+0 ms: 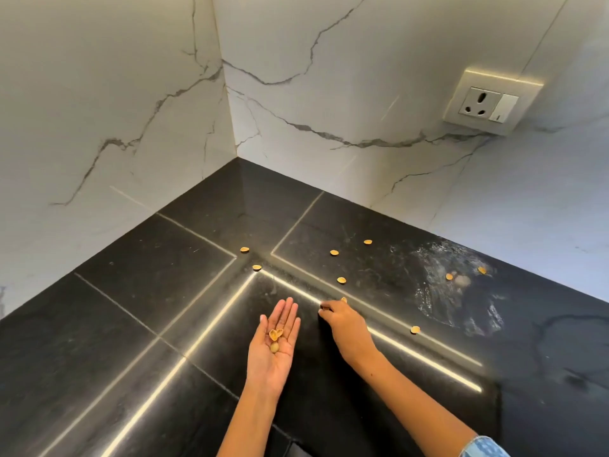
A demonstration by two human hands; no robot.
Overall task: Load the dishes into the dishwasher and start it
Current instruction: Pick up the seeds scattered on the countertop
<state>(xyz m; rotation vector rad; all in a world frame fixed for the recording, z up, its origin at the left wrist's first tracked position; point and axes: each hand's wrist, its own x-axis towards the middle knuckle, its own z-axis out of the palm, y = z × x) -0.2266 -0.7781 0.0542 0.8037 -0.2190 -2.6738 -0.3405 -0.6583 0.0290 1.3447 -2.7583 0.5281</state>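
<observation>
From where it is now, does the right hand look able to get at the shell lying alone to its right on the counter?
Probably yes. The right hand rests on the black counter, and the lone shell lies on bare counter to its right with nothing between them.

Left hand (275,341) and forearm bare — no rings or watch visible. Right hand (342,321) likewise bare; light-blue denim sleeve (482,448) at 5 o'clock — pale mottled wash.
</observation>
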